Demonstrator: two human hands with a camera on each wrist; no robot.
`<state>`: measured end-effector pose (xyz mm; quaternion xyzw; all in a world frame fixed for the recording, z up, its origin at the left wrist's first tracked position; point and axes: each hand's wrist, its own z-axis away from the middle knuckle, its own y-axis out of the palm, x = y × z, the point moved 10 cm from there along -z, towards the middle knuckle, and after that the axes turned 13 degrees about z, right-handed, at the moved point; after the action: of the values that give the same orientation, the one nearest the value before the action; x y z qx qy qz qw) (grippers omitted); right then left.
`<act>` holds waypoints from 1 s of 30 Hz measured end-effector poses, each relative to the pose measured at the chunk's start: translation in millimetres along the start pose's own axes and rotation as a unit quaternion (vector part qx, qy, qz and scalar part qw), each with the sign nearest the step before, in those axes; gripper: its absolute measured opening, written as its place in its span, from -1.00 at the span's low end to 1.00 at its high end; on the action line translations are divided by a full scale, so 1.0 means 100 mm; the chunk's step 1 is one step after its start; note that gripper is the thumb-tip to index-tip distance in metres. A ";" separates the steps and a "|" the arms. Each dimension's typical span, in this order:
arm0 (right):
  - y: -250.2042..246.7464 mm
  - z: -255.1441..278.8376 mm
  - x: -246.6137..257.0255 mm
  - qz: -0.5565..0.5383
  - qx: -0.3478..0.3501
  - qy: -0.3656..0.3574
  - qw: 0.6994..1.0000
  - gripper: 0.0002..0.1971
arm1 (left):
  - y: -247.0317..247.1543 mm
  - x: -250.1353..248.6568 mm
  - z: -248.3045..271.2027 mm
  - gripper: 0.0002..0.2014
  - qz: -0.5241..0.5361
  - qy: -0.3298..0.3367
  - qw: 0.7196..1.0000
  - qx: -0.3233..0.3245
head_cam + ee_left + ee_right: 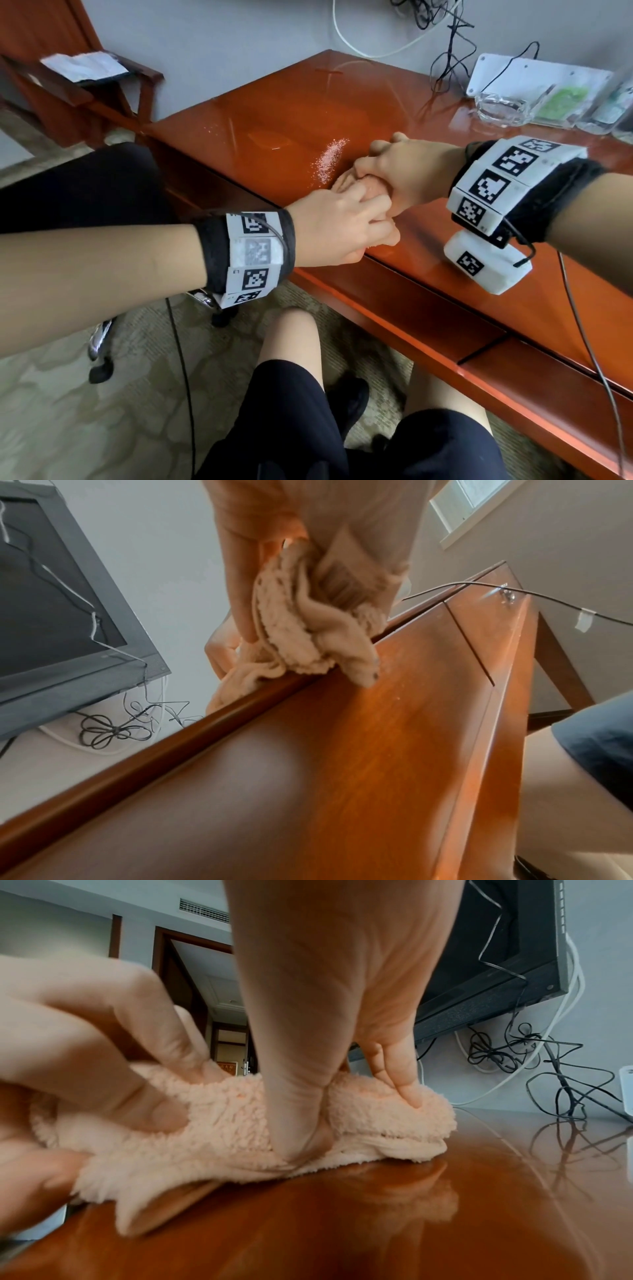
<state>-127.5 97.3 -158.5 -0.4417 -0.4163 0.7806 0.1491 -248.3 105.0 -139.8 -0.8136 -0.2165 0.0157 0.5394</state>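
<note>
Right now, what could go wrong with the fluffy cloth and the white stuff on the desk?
1. The left hand and right hand bunch the cloth at the near edge of the desk. Pulling the grains this way might tip them onto the carpet.
2. A puddle lies beside the grains. One wipe could smear both into a sticky streak.

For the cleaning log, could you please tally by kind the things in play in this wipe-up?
cloth: 1
hands: 2, the left hand and right hand, both gripping the cloth
grain trail: 1
desk: 1
Total: 5
</note>
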 end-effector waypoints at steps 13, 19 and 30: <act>-0.07 -0.30 0.05 0.012 0.017 0.001 1.000 -0.43 | 0.03 0.25 0.17 -0.86 -0.022 -0.005 1.000 -0.020; -0.11 -0.41 0.05 0.014 0.026 -0.004 1.000 -0.42 | 0.01 0.36 0.22 -0.89 -0.012 -0.007 1.000 -0.019; -0.26 -0.67 0.11 0.010 0.032 -0.017 0.999 -0.37 | 0.00 0.65 0.35 -0.82 0.011 -0.011 1.000 0.023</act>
<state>-82.7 154.7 -162.5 -0.4276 -0.3894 0.8022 0.1483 -199.0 159.7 -140.7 -0.8030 -0.2130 0.0357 0.5554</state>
